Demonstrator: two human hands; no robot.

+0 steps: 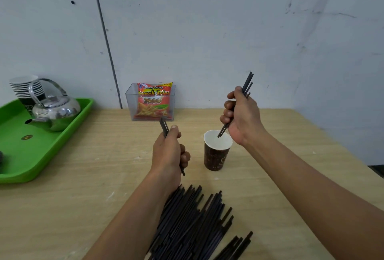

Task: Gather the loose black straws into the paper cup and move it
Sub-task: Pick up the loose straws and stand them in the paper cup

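A brown paper cup (216, 156) stands upright near the middle of the wooden table (104, 176). My right hand (242, 117) is closed around a small bunch of black straws (248, 84), held tilted over the cup with their lower ends inside its rim. To the left of the cup, my left hand (169, 150) grips a few more black straws (163, 126), lifted off the table. A big pile of loose black straws (197, 222) lies on the table in front of me, partly under my left forearm.
A green tray (25, 155) at the left holds a metal kettle (54, 112) and a stack of paper cups (26, 87). A clear box with a red snack packet (152, 101) stands against the wall. The table's right edge runs close to the cup side.
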